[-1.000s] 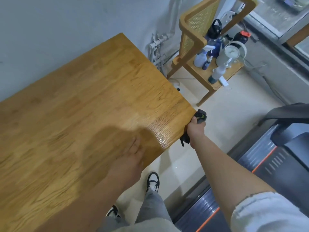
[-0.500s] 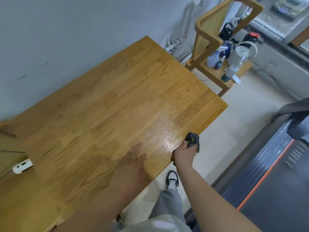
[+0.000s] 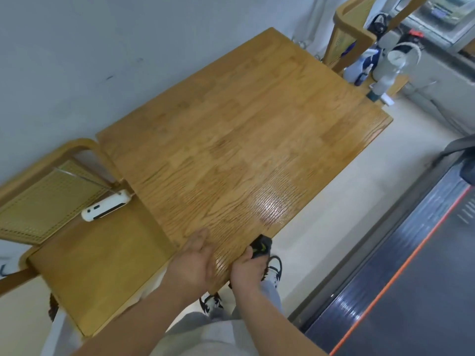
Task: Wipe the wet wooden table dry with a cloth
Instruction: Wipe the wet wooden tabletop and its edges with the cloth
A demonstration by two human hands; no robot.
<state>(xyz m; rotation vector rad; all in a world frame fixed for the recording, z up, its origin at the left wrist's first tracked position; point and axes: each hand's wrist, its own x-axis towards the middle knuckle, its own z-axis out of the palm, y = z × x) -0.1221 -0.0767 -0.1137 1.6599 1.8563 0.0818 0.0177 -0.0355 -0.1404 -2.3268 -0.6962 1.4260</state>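
At lower centre, the right hand (image 3: 248,271) clutches the dark cloth (image 3: 261,247) along the wet surface (image 3: 231,150) edge (apparently wiping it); the left hand (image 3: 192,263) presses flat, bracing.

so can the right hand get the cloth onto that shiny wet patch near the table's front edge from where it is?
Probably yes. The right hand grips the dark cloth at the table edge, right below the glossy patch. Nothing lies between them, and the left hand rests flat off to the side.
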